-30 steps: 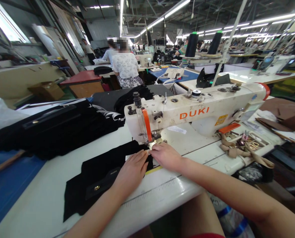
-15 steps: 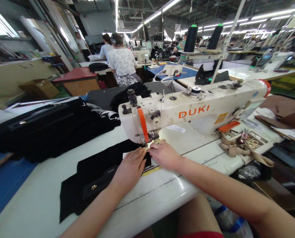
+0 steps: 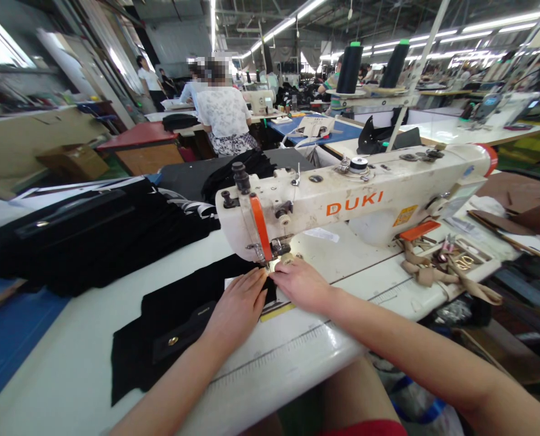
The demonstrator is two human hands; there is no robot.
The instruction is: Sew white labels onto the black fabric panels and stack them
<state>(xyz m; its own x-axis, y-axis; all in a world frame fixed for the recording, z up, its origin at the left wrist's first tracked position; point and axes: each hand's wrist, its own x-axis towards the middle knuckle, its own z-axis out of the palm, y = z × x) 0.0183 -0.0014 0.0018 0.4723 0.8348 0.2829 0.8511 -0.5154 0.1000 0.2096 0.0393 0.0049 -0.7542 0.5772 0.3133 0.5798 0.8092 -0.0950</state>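
Note:
A black fabric piece [image 3: 174,321] with a gold snap lies on the white table [image 3: 70,375] under the needle of a cream DUKI sewing machine [image 3: 356,200]. My left hand [image 3: 237,306] lies flat on the cloth, fingers stretched toward the presser foot [image 3: 274,259]. My right hand [image 3: 299,284] rests on the cloth's edge just right of the foot, fingers curled down and pressing the fabric. The two hands nearly touch at the fingertips.
A heap of black garments [image 3: 88,236] covers the table's left back. Tan straps and small metal parts [image 3: 442,269] lie at the right under the machine arm. Two dark thread cones [image 3: 350,69] stand behind. A person in white [image 3: 226,121] works farther back.
Both hands keep their hold on the fabric at the presser foot. The view has shifted slightly; the cloth lies a little farther left than a second ago.

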